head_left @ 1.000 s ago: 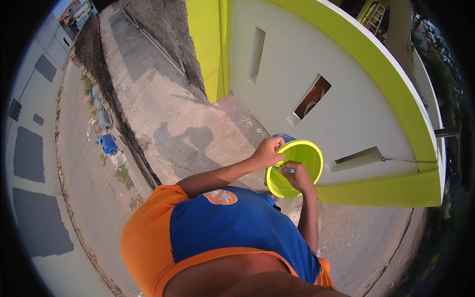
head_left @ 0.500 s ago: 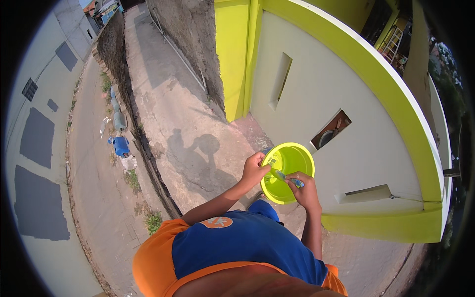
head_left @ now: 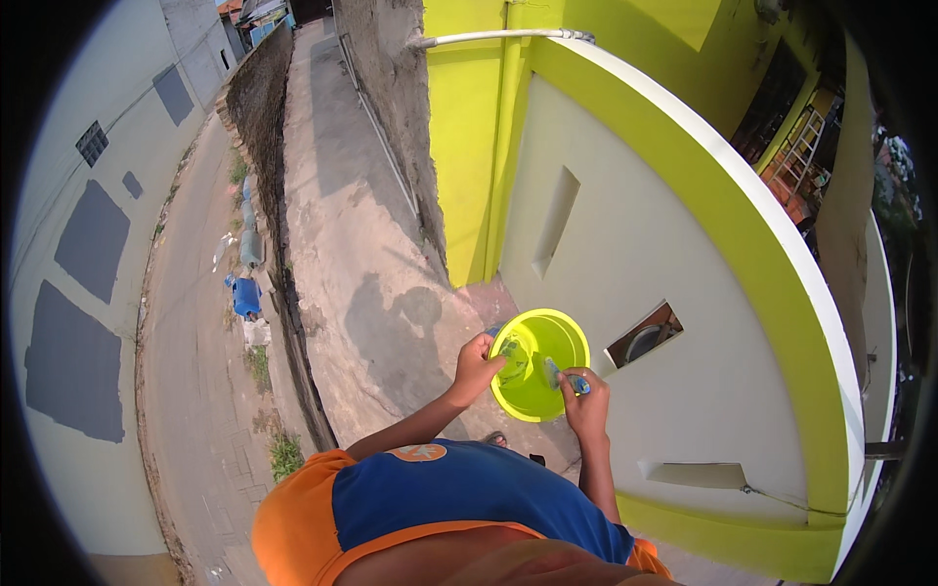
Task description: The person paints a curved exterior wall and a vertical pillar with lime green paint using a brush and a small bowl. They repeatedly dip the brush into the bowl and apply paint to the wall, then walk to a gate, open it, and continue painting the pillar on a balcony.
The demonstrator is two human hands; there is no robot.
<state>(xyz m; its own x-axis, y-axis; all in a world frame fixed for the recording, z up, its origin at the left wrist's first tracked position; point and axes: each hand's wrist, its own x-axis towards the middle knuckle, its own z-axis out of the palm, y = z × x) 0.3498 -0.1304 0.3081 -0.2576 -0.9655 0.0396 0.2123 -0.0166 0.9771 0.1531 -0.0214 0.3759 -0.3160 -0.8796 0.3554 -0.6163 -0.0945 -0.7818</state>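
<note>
A lime-green plastic bucket (head_left: 535,402) is held up in front of me, its mouth facing me. My left hand (head_left: 476,371) is closed on its left rim, thumb over the inside. My right hand (head_left: 587,405), at the bucket's right side, grips a slim tool (head_left: 580,384) with a blue handle. The tool's pale end reaches over the bucket's inside; its exact kind is too small to tell. Near my left thumb, a see-through, shiny patch (head_left: 513,354) shows on the bucket's inner wall; I cannot tell what it is.
A white and lime-green wall (head_left: 664,234) with slot openings stands close on the right. To the left, a low rough wall (head_left: 256,88) borders the path (head_left: 337,215). Beyond it are a blue container (head_left: 245,296) and a lane. A sandalled foot (head_left: 496,439) shows below the bucket.
The bucket and both hands sit slightly lower and further left in view. The tool's pale end has drawn away from my left thumb toward the right. The whole view has shifted too.
</note>
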